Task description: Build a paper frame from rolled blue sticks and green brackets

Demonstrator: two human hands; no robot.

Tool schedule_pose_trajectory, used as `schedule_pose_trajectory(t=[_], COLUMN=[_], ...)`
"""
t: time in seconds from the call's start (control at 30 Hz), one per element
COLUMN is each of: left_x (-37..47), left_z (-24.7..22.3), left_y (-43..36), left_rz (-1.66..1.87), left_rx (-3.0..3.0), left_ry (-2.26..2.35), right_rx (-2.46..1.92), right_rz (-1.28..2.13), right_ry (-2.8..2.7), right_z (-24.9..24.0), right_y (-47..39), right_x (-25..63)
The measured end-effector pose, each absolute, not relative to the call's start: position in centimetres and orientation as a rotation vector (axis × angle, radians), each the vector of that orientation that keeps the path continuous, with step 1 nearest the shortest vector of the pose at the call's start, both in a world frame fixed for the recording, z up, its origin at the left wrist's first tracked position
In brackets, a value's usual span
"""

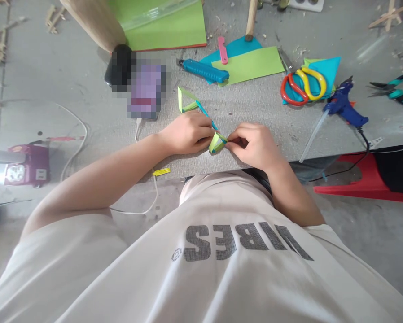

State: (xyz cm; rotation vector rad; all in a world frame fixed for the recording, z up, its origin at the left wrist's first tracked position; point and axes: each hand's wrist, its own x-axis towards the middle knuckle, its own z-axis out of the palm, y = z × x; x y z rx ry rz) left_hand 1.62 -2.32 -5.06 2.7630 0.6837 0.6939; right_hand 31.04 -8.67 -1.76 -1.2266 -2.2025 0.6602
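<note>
A small folded green-and-blue paper strip piece (217, 142) is pinched between my two hands near the table's front edge. My left hand (192, 132) has its fingers curled on the left side of it, and the fingertips are partly hidden. On its right side, my right hand (253, 142) grips the paper with thumb and fingers. Behind my left hand, a bent green paper strip (188, 101) forms an open triangle on the table. A thin blue strip (205, 114) runs from that triangle down toward the held piece.
A blue utility knife (204, 70), green paper (251, 66) and pink cutter (222, 50) lie beyond my hands. Rightward are scissors (295, 92), a blue glue gun (346, 105) and pliers (398, 92). A phone (146, 92) with a white cable lies left. A red stool (352, 181) stands below.
</note>
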Motion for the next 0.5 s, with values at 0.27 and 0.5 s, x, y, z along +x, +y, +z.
schedule_pose_trajectory(t=[0.27, 0.5], left_x=[1.9, 2.0], left_z=[-4.9, -3.9], left_y=[-2.3, -2.2], left_rz=[0.703, 0.695], left_rx=[2.729, 2.791], left_ry=[0.694, 0.568], right_rx=[-1.302, -1.304], right_rz=[0.539, 0.580], right_ry=[-2.202, -2.196], right_z=[-1.9, -1.8], right_y=[-9.1, -9.0], right_x=[30.6, 30.8])
